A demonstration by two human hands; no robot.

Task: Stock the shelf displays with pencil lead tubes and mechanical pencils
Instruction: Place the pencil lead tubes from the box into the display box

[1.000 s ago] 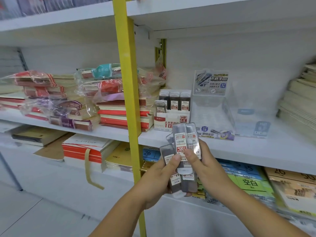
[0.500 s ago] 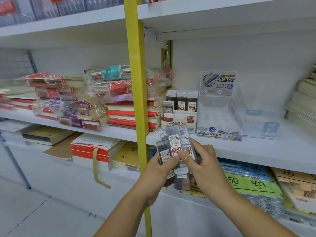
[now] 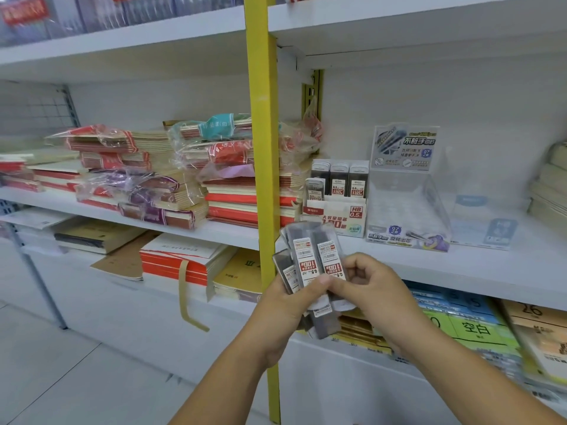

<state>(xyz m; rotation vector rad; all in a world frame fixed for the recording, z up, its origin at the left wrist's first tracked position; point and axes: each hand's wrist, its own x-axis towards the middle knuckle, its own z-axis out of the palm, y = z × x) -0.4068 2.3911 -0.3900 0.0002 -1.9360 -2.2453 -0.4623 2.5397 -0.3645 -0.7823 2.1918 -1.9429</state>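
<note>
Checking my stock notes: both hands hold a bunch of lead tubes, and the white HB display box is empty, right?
No. The head view shows the white HB display box holding upright tubes, not empty. The left hand and right hand do hold the bunch.

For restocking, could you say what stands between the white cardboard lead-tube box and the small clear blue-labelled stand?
A clear plastic display case with a purple-printed front stands there, seen in the head view.
</note>
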